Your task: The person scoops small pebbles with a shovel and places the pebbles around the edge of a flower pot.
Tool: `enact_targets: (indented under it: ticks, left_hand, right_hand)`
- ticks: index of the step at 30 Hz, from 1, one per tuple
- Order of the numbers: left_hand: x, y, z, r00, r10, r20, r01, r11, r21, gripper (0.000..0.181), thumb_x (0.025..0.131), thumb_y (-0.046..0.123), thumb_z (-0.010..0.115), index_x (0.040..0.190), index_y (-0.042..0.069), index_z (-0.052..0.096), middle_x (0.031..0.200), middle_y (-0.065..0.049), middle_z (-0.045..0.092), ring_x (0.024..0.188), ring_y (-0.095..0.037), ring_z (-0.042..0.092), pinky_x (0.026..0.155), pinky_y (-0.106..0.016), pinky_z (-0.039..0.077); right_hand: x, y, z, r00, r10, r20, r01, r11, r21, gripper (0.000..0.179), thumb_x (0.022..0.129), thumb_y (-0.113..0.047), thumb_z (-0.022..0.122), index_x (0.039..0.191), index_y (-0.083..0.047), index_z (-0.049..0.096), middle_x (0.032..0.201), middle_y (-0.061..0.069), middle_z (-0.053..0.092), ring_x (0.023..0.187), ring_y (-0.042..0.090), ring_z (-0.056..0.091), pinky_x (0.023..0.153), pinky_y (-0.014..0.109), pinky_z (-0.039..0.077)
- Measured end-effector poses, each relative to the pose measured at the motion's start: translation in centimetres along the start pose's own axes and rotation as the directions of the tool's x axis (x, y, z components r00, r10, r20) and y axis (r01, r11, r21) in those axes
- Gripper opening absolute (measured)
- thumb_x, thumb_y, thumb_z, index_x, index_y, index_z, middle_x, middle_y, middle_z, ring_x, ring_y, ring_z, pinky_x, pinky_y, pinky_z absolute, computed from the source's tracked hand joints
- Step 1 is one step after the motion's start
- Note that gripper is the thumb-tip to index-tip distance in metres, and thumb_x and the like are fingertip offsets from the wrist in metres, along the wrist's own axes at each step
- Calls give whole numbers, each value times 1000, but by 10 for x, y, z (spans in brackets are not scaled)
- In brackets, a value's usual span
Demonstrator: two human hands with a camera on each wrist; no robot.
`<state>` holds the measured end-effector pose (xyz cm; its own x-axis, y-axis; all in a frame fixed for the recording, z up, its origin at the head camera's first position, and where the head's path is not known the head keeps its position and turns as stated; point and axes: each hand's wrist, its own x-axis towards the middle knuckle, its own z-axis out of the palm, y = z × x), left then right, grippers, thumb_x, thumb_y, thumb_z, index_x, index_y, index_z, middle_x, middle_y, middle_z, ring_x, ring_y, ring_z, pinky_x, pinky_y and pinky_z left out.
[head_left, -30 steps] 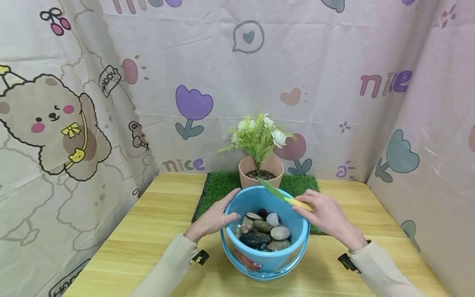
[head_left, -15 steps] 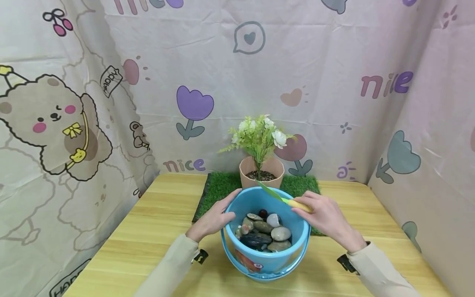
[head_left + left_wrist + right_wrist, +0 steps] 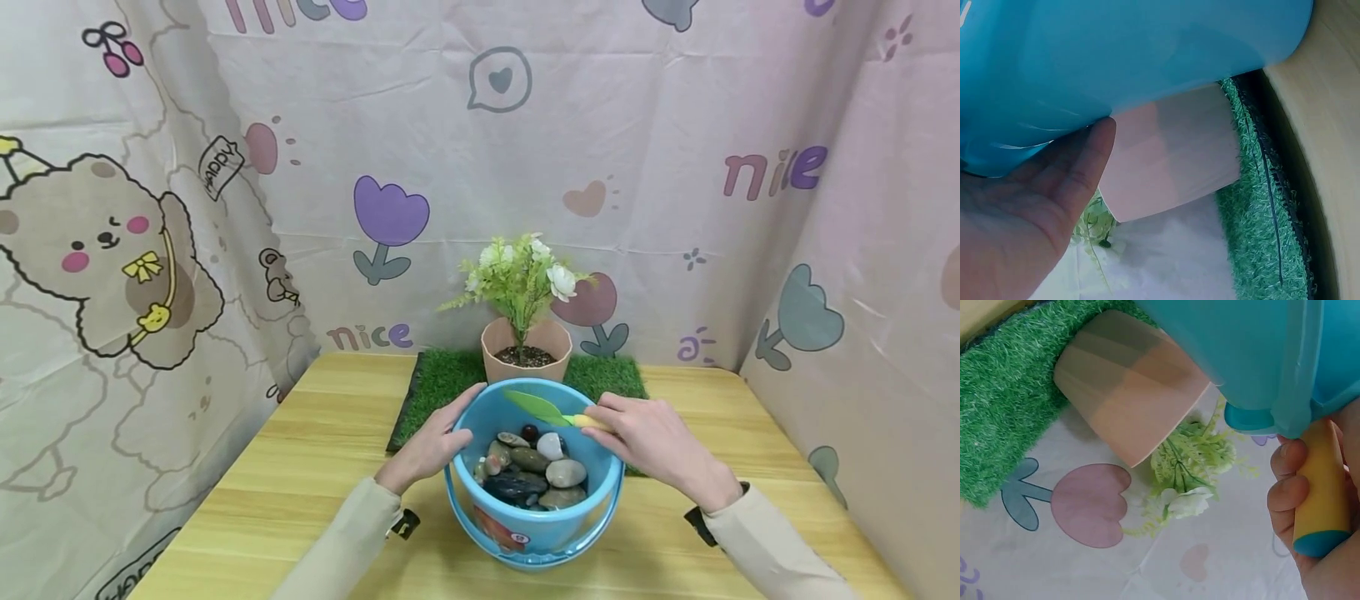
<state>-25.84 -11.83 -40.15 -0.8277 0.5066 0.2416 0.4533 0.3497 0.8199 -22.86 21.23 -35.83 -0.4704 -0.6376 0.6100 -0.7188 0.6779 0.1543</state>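
A light-blue bucket [image 3: 558,527] stands on the wooden table, its handle hanging down at the front. Inside it lie several smooth stones [image 3: 566,473], grey, brown and dark. My left hand [image 3: 429,447] grips the left rim, thumb over the inside edge and fingers along the outer wall; the left wrist view has these fingers [image 3: 1094,153] against the blue plastic. In my right hand [image 3: 663,442] is a small trowel with a green blade [image 3: 536,406] and a yellow handle [image 3: 1322,487]. The blade hangs over the bucket's opening, apart from the stones.
Behind the bucket stands a pink pot [image 3: 551,337] with dark soil and a white-flowered plant [image 3: 517,279]. It sits on a green turf mat [image 3: 438,396]. Printed cloth [image 3: 637,125] hangs behind the table [image 3: 315,467] and along both sides.
The trowel's blade has swung down and nearer, from above the far rim to over the bucket's inside. My left hand and the bucket have stayed put.
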Motion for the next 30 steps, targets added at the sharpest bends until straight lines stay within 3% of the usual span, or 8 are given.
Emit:
enact_targets:
  ticks: [4,9,18,24,30]
  left_hand:
    - [0,0,1,1000,3,-8,-3,1000,-1,76,85,11,41,157,23,23,149,-13,47,123,-33,58,90,-49,53]
    - [0,0,1,1000,15,-19,-15,1000,-2,75,85,9,41,157,21,23,147,-14,48,121,-34,59,88,-49,54]
    - [1,-2,1,999,21,-24,-21,1000,-1,75,85,9,41,157,19,24,147,-14,49,122,-34,59,89,-50,54]
    - [1,-4,2,1000,16,-27,-16,1000,-13,74,86,7,41,157,23,25,148,-13,48,124,-35,57,90,-52,53]
    - [-1,-4,4,999,20,-47,-20,1000,-18,73,86,7,41,156,22,26,147,-13,48,124,-36,57,91,-53,52]
  right_hand:
    - [2,-1,-3,1000,-20,13,19,1000,8,22,83,-34,75,72,-29,56,68,-17,36,51,-8,26,44,13,16]
    - [6,-2,-8,998,-30,53,29,999,15,34,81,-37,77,65,-31,47,66,-18,34,51,-7,24,45,13,17]
    - [15,-7,-23,985,-6,170,4,1000,15,29,85,-44,71,63,-32,57,61,-18,34,51,-7,28,46,14,21]
    - [20,-10,-25,977,-82,197,79,997,25,32,82,-41,75,61,-31,52,61,-18,36,55,-5,33,48,13,25]
    - [22,-13,-20,963,-121,242,105,991,80,23,81,-36,77,66,-30,60,64,-17,43,60,-4,40,52,13,32]
